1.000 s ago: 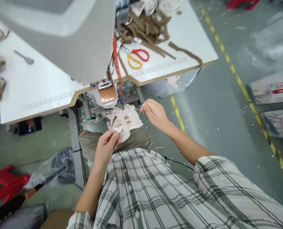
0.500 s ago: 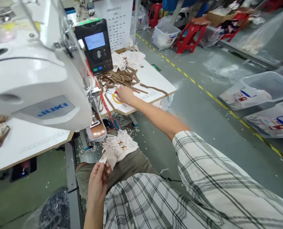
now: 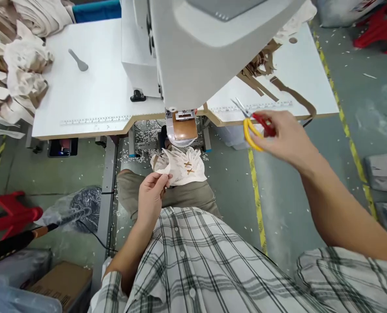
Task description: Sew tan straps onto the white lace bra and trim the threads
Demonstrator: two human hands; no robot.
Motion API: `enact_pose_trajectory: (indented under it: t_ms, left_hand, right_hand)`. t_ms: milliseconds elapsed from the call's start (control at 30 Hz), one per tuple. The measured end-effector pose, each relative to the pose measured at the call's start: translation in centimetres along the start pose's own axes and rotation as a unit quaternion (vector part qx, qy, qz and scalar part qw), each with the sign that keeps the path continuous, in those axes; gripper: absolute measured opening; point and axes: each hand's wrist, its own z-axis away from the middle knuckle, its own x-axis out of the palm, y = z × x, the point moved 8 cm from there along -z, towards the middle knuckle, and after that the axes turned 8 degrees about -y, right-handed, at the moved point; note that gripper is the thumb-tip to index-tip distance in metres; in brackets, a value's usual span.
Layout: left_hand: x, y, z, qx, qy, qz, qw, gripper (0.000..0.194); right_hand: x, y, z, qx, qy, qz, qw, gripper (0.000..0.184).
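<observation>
My left hand (image 3: 152, 193) pinches the edge of a cream lace garment piece (image 3: 183, 167) that lies over my lap. Two small brown bows or crosses show on its front. Over to the right, my right hand (image 3: 281, 134) is closed around scissors (image 3: 252, 126) with one red and one yellow handle loop. Their pointed metal blades aim up and left, over the front edge of the white table (image 3: 92, 95). Between the hands, below the machine head, is the sewing machine's copper-coloured plate (image 3: 185, 128).
A white sewing machine (image 3: 200, 52) stands in the middle of the table. Brown straps (image 3: 261, 74) lie to its right, one hanging over the edge (image 3: 294, 95). Cream fabric pieces (image 3: 27, 65) are heaped at the left, near a grey spoon-shaped tool (image 3: 78, 60).
My right hand has lifted the scissors off the table beside the straps and drawn them back toward me. My left hand still holds the garment. The view has swung left.
</observation>
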Motion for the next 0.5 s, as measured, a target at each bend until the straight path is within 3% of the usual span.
enact_pose_trajectory:
  t_ms: [167,233,367,500]
  left_hand:
    - [0.1,-0.1,0.0,0.008,0.008,-0.017,1.0,0.028]
    - [0.3,0.0,0.1,0.017,0.009,-0.027,0.999,0.028]
    - [0.7,0.3,0.5,0.039,0.006,-0.061,0.997,0.026]
    - [0.6,0.4,0.9,0.047,0.007,-0.078,0.996,0.024]
  right_hand:
    - [4.5,-5.8,8.6,-0.115,-0.138,-0.105,0.978,0.061]
    - [6.1,-8.8,10.7,-0.163,-0.156,-0.109,0.968,0.064]
    - [7.5,-12.7,11.7,-0.221,-0.118,-0.12,0.961,0.07]
    - [8.1,-13.4,11.0,-0.219,-0.111,-0.14,0.959,0.078]
